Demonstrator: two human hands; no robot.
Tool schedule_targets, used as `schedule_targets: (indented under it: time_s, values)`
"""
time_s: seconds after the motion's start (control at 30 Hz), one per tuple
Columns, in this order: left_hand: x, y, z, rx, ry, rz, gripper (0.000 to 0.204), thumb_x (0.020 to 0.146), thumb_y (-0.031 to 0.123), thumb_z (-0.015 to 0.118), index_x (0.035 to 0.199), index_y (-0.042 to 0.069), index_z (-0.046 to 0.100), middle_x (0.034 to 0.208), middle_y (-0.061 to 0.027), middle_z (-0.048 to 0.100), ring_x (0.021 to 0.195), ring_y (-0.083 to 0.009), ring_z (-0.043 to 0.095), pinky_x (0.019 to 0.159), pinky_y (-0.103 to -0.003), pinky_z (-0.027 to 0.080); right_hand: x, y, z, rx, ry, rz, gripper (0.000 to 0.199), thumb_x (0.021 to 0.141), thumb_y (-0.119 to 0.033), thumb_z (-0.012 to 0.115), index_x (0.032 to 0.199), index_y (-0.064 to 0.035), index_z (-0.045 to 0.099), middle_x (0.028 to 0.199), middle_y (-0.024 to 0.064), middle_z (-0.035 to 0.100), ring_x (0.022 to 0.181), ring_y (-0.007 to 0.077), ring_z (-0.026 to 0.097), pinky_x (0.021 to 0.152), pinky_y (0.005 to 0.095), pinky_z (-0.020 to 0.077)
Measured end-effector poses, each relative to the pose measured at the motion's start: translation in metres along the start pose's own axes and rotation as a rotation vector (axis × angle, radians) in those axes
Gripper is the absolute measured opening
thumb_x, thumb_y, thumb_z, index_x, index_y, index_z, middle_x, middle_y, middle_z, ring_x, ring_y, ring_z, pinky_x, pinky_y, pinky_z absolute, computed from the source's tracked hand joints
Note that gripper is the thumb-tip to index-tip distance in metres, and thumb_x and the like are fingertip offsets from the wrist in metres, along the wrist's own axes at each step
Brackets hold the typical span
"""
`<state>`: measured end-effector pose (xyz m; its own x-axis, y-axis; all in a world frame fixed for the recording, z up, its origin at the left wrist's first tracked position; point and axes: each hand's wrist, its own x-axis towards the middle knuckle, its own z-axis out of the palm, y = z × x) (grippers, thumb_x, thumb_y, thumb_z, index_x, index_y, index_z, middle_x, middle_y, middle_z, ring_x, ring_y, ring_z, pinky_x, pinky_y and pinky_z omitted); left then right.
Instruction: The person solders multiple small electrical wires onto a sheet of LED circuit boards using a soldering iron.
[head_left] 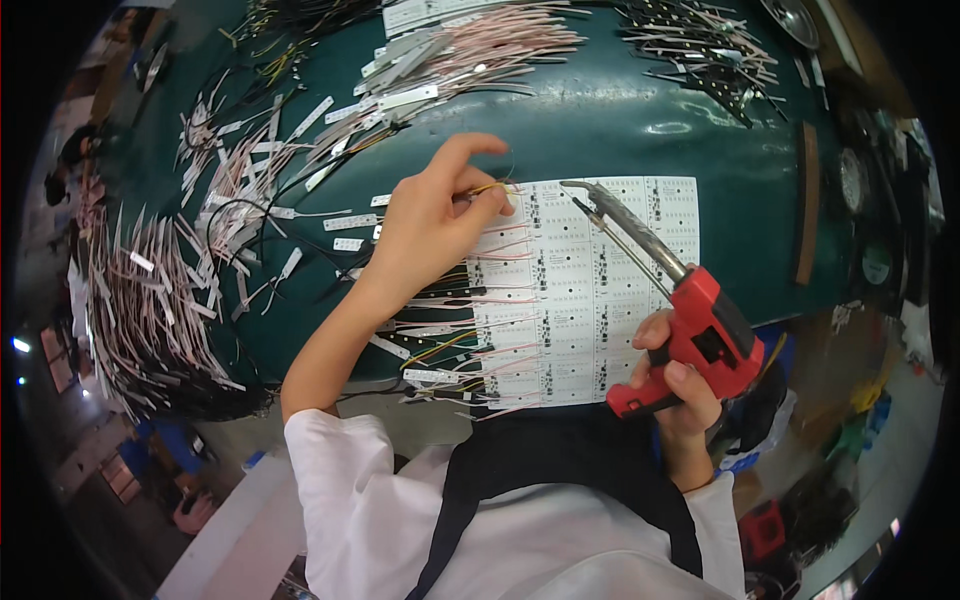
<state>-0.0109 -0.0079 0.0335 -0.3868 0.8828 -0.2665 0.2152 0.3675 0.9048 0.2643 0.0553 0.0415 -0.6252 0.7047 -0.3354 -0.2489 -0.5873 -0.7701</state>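
My right hand [688, 398] is wrapped around the handle of a red and black soldering gun [706, 325]. Its long metal barrel slants up and left, with the tip over the upper part of a white circuit board panel [622, 335]. A thin tube runs alongside the barrel. At the panel's upper left corner, my left hand [432, 222] pinches thin yellow wires [490, 188] between thumb and fingers, the index finger raised. Below that hand, pink, black and yellow wires [505, 300] lie across the panel's left edge, with small white strips at their outer ends.
On the green tabletop [560, 120], a thick bundle of wires [150, 300] lies at left, with loose white-tipped wires [240, 190] beside it. More wire bundles [500, 40] lie at the far side and far right. A brown bar [807, 205] stands near the right edge.
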Motion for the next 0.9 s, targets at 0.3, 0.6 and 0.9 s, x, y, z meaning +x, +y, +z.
schedule_targets:
  time_s: [0.3,0.6,0.9]
  values:
    - [0.002,-0.017,0.008,0.342,0.111,0.213,0.004,0.072,0.008,0.064,0.076,0.007,0.063,0.056,-0.0019,0.043,0.059,-0.0169,0.045,0.057,-0.03,0.038,-0.005,0.001,0.011,-0.225,0.005,0.167,0.065,0.08,-0.013,0.059,0.134,0.01,0.032,0.089,0.0161,0.056,0.069,0.0176,0.056,0.053,0.0241,0.0518]
    - [0.002,-0.018,0.012,0.441,0.076,0.279,0.004,0.069,0.008,0.066,0.072,0.008,0.063,0.055,-0.0025,0.039,0.058,-0.0191,0.041,0.056,-0.033,0.035,-0.014,0.006,0.007,-0.301,-0.098,0.196,0.061,0.087,-0.009,0.057,0.141,0.0015,0.028,0.095,0.0111,0.058,0.064,0.0118,0.055,0.059,0.0242,0.049]
    - [0.007,-0.022,0.011,0.451,0.063,0.272,0.004,0.069,0.009,0.066,0.071,0.009,0.062,0.055,-0.003,0.04,0.059,-0.0201,0.043,0.055,-0.034,0.036,-0.01,0.009,0.007,-0.385,-0.102,0.259,0.064,0.086,-0.005,0.058,0.141,0.0044,0.028,0.089,0.0091,0.061,0.063,0.0088,0.055,0.056,0.0222,0.0478]
